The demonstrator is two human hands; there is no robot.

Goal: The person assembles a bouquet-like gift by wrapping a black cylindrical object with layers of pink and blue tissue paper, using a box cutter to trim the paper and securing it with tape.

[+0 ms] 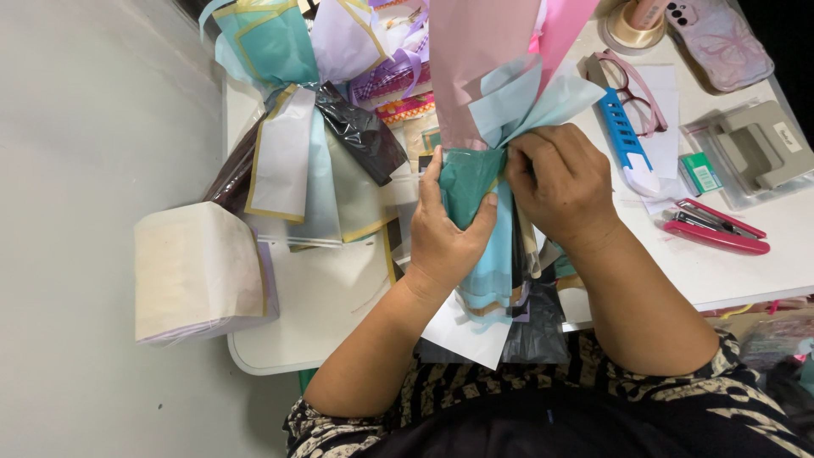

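Note:
A paper bouquet wrap (487,59) of pink, light blue and teal sheets rises in front of me over the white table (322,305). My left hand (445,233) grips its gathered teal neck (466,182) from the left, thumb across the front. My right hand (564,182) presses against the same neck from the right, fingers pinching the light blue paper. The wrap's lower ends, teal, black and white, hang down toward my lap.
Another wrapped bouquet (309,110) lies at the left, next to a folded cream paper stack (199,271). At the right lie pink glasses (632,89), a blue cutter (627,140), a red stapler (716,231), a grey hole punch (759,148), a phone (721,38) and a tape roll (632,25).

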